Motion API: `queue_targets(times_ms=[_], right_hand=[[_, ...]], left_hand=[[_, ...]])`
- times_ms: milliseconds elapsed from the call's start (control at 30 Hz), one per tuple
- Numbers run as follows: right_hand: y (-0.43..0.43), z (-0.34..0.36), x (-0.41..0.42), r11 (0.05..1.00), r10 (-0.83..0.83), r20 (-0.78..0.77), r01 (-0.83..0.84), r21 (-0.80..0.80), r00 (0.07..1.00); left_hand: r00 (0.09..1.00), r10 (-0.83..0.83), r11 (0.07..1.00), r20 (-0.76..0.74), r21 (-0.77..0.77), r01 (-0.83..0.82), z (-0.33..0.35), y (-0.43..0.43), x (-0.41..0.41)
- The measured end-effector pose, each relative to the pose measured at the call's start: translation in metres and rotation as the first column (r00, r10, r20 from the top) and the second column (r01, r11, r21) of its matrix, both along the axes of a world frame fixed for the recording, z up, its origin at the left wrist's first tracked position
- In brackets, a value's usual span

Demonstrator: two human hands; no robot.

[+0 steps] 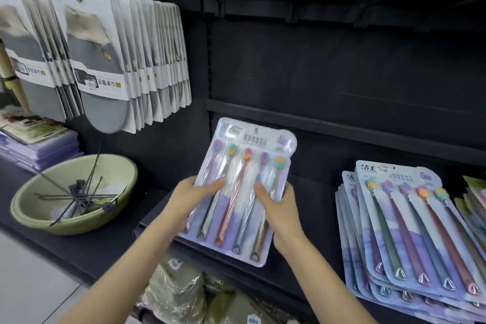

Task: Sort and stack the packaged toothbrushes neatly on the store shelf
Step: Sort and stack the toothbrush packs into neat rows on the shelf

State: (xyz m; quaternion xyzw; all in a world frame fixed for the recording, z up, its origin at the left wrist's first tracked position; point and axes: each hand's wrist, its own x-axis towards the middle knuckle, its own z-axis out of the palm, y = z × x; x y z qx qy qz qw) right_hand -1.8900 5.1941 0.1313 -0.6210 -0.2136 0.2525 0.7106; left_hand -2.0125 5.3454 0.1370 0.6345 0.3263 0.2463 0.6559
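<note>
I hold a five-brush toothbrush pack [243, 166] over the black store shelf [315, 208], tilted with its heads pointing up and away. My left hand [188, 198] grips its left edge, thumb laid across the front. My right hand [278, 208] grips the right edge, thumb on the plastic too. To the right, a stack of the same purple-and-white toothbrush packs [410, 239] lies on the shelf, fanned slightly and leaning back. Whether I hold one pack or more, I cannot tell.
A green basin [126, 173] with black metal hooks sits on the shelf at left. Grey bath mitts [100, 60] in white card sleeves hang above it. More packaged goods [476, 197] lie at the far right edge, and bagged items [178, 287] fill the lower shelf.
</note>
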Motion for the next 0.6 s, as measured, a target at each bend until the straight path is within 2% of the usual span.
queue_targets(times_ms=[100,200,367,600], right_hand=[[0.018,-0.001,0.004,0.979,0.133,-0.133,-0.151,-0.138,0.982],[0.036,-0.012,0.008,0.965,0.09,-0.161,-0.126,-0.232,0.983],[0.064,-0.024,0.019,0.948,-0.032,-0.035,0.019,-0.319,0.999],[0.087,-0.029,0.033,0.85,-0.041,0.139,0.107,-0.516,0.989]], left_hand=[[0.985,-0.023,0.988,-0.17,-0.153,-0.004,-0.002,0.023,-0.001],[0.96,0.002,0.99,-0.279,-0.135,-0.042,-0.014,0.038,0.007],[0.927,0.004,0.998,-0.376,-0.055,-0.027,-0.015,0.067,0.03],[0.851,-0.024,0.999,-0.525,0.018,0.039,-0.016,0.098,0.053]])
